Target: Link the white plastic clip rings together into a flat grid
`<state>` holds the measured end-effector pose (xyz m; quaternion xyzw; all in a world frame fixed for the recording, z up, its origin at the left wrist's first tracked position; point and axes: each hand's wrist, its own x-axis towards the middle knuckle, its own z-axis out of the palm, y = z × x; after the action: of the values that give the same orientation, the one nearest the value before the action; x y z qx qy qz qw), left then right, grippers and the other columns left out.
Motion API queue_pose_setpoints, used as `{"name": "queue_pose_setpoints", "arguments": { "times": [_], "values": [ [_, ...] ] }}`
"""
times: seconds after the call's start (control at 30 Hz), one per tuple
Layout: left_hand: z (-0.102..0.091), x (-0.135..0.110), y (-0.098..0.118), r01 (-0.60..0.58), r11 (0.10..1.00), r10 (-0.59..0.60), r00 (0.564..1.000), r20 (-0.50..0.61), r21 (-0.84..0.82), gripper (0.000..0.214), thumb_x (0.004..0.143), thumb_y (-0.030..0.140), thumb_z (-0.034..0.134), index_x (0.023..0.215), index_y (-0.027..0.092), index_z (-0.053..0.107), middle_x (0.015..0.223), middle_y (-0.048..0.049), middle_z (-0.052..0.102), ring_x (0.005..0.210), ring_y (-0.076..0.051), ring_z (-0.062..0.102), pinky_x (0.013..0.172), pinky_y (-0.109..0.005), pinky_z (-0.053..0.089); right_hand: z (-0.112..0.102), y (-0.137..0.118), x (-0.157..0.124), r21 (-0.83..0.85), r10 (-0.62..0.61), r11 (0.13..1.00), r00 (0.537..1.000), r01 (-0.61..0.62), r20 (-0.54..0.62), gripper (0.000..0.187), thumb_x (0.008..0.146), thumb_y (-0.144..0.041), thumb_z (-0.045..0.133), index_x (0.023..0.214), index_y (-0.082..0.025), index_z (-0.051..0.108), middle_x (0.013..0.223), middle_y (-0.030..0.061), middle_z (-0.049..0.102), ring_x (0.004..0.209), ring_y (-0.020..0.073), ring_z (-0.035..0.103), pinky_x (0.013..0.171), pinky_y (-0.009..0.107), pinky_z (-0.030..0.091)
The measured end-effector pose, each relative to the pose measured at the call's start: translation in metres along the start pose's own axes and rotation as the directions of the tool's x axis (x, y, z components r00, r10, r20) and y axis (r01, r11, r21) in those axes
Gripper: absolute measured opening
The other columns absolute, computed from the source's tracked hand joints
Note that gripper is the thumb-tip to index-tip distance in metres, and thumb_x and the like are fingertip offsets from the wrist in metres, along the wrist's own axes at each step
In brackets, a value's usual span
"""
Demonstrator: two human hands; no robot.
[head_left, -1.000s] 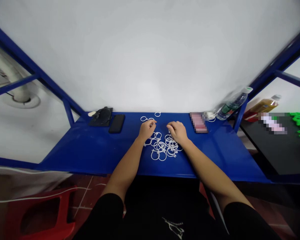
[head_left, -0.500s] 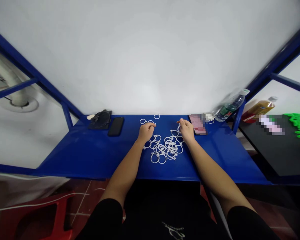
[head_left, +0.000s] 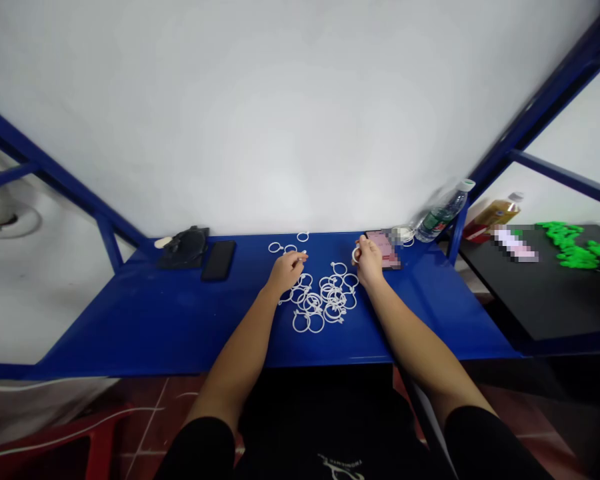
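My right hand (head_left: 369, 263) is closed round a white plastic ring (head_left: 355, 255), part of which sticks out to the left of the fingers. My left hand (head_left: 286, 272) has its fingertips pinched together over the table; what they hold, if anything, is too small to make out. Just behind it lie a few white rings (head_left: 275, 247), one partly covered by the fingers. Between my forearms a loose pile of white rings (head_left: 316, 323) with small tabs spreads over the blue table (head_left: 180, 320).
A black phone (head_left: 219, 260) and a dark flat object (head_left: 185, 247) lie on the left. Beyond my right hand are a pink-screened phone (head_left: 384, 248), a white cable (head_left: 406, 236) and a water bottle (head_left: 443, 212). Green pieces (head_left: 580, 255) sit on a black table (head_left: 545, 300).
The camera view has turned slightly to the right. More of the ring shows in my right hand. My left fingers have shifted slightly but stay pinched near the back rings.
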<state>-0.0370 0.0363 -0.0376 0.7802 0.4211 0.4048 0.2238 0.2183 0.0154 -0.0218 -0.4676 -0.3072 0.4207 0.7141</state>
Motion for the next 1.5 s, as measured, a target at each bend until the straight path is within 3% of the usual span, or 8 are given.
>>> {"name": "queue_pose_setpoints", "arguments": {
  "times": [0.17,0.3,0.47,0.7,0.93,1.23,1.5],
  "values": [
    [0.0,0.001,-0.004,0.0,1.0,0.0,1.0,-0.022,-0.003,0.029,0.09,0.008,0.053,0.102,0.02,0.078,0.097,-0.0034,0.078,0.09,-0.017,0.074,0.087,-0.031,0.059,-0.001,0.002,-0.001,-0.088,0.01,0.996,0.994,-0.001,0.105,0.043,0.072,-0.054,0.085,0.097,-0.02,0.076,0.062,-0.0048,0.06,0.054,0.0103,0.05,0.054,0.026,0.044],
    [-0.001,0.001,-0.004,-0.009,1.0,0.008,0.998,-0.066,-0.015,0.034,0.09,0.007,0.052,0.106,0.021,0.078,0.101,-0.0034,0.079,0.094,-0.017,0.074,0.088,-0.031,0.059,0.0,0.002,-0.004,-0.092,0.019,0.996,0.98,-0.001,0.197,0.044,0.074,-0.049,0.084,0.107,-0.021,0.077,0.071,-0.0023,0.069,0.063,0.0124,0.056,0.068,0.03,0.048],
    [-0.002,0.0,-0.003,-0.02,1.0,0.019,0.996,-0.084,-0.011,0.032,0.094,0.013,0.052,0.113,0.02,0.077,0.103,-0.0047,0.078,0.094,-0.018,0.074,0.088,-0.031,0.059,0.003,-0.004,-0.008,-0.017,0.041,0.999,0.968,-0.038,0.247,0.032,0.069,-0.041,0.088,0.092,-0.023,0.073,0.08,0.0004,0.075,0.071,0.0155,0.063,0.075,0.032,0.053],
    [-0.002,0.0,-0.003,-0.016,1.0,0.017,0.998,-0.064,0.006,0.031,0.096,0.014,0.052,0.115,0.02,0.077,0.104,-0.0056,0.077,0.093,-0.017,0.074,0.088,-0.03,0.058,0.006,-0.009,-0.011,0.012,0.089,0.995,0.967,-0.095,0.237,0.023,0.07,-0.035,0.08,0.084,-0.024,0.065,0.079,0.0008,0.075,0.074,0.0175,0.067,0.075,0.032,0.055],
    [-0.003,0.001,-0.002,0.005,1.0,-0.004,0.997,-0.072,0.016,0.032,0.095,0.014,0.052,0.114,0.02,0.077,0.104,-0.0052,0.078,0.095,-0.017,0.073,0.091,-0.031,0.058,0.007,-0.011,-0.012,0.04,0.066,0.996,0.963,-0.079,0.262,0.014,0.068,-0.028,0.069,0.08,-0.023,0.063,0.068,-0.0016,0.065,0.066,0.015,0.06,0.07,0.03,0.052],
    [-0.003,0.001,-0.005,-0.011,1.0,0.012,0.998,-0.068,0.005,0.034,0.095,0.012,0.05,0.114,0.02,0.077,0.104,-0.0045,0.077,0.096,-0.017,0.073,0.092,-0.03,0.057,0.007,-0.011,-0.011,0.049,0.074,0.995,0.96,-0.091,0.27,0.012,0.066,-0.027,0.068,0.077,-0.023,0.063,0.067,-0.0011,0.064,0.065,0.0155,0.059,0.07,0.031,0.05],
    [-0.003,0.001,-0.001,0.047,0.999,-0.046,0.996,-0.078,0.012,0.033,0.092,0.009,0.05,0.099,0.02,0.08,0.096,-0.0031,0.076,0.089,-0.017,0.071,0.088,-0.03,0.056,0.005,-0.007,-0.008,0.029,0.055,0.997,0.967,-0.065,0.249,0.011,0.064,-0.026,0.069,0.074,-0.023,0.066,0.068,-0.0001,0.065,0.067,0.0155,0.059,0.073,0.033,0.052]
  ]
}}
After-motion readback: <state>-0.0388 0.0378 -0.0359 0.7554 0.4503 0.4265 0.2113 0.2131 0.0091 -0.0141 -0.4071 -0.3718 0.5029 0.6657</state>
